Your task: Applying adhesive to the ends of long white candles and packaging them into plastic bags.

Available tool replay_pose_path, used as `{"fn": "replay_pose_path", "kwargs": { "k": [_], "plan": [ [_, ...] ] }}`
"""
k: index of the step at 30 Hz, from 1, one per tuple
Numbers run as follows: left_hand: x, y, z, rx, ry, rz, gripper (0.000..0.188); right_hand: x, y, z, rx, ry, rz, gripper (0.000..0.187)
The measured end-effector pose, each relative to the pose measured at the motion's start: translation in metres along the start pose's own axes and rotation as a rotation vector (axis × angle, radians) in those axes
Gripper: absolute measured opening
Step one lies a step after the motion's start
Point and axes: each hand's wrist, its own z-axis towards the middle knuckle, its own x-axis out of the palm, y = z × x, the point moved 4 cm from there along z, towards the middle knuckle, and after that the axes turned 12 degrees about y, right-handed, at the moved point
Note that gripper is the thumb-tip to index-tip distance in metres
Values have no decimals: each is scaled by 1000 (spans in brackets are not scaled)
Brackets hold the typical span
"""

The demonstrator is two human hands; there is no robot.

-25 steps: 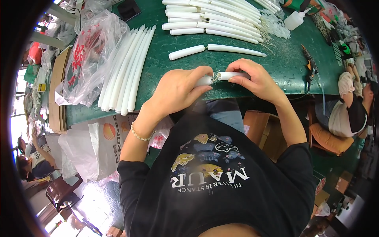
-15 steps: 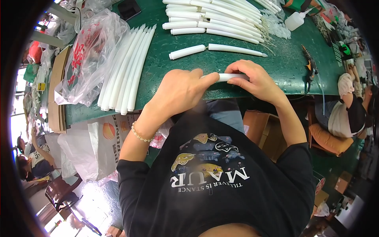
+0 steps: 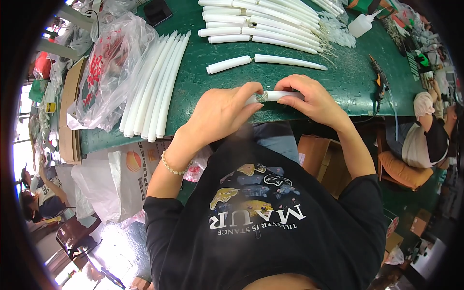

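Near the table's front edge, my right hand (image 3: 313, 100) is closed around a white candle tube (image 3: 275, 95), thumb and fingers pinching it. My left hand (image 3: 227, 107) pinches a white base piece (image 3: 251, 99), mostly hidden by the fingers. A small gap with thin wire shows between the two parts. Just beyond my hands lies a two-part white taper candle (image 3: 290, 61), its shorter base (image 3: 229, 64) lined up with the tube. Farther back, several similar two-part candles (image 3: 280, 40) lie in a row.
Whole white tapers (image 3: 159, 89) lie at left beside a clear plastic bag (image 3: 113, 67). A dark phone (image 3: 157, 11) is behind them. At right are a hot glue gun (image 3: 379, 84), a white squeeze bottle (image 3: 361, 25) and a pile of small translucent pieces (image 3: 338, 30) on the green table (image 3: 193, 72).
My left hand has drawn slightly left and its fingers have shifted, exposing a gap with thin wire between the two white parts. My right hand has stayed nearly still.
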Motion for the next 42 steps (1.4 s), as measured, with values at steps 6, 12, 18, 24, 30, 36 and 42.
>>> {"fn": "replay_pose_path", "kwargs": {
  "k": [6,12,18,24,30,36,42],
  "plan": [
    [2,0,1,61,-42,24,18,0,-1,-1,3,5,5,22],
    [5,1,0,59,-14,194,14,1,1,0,6,67,-4,22],
    [3,-3,2,47,-12,227,16,4,3,1,-19,50,8,20],
    [8,3,0,-36,-48,86,21,2,5,2,6,47,6,20],
    [7,3,0,-45,-40,73,17,2,6,2,-10,34,-19,21],
    [5,1,1,-45,-29,69,17,3,7,2,-17,42,-13,21],
    [4,0,4,-25,-22,126,18,4,6,2,-29,37,-13,21]
  ]
}}
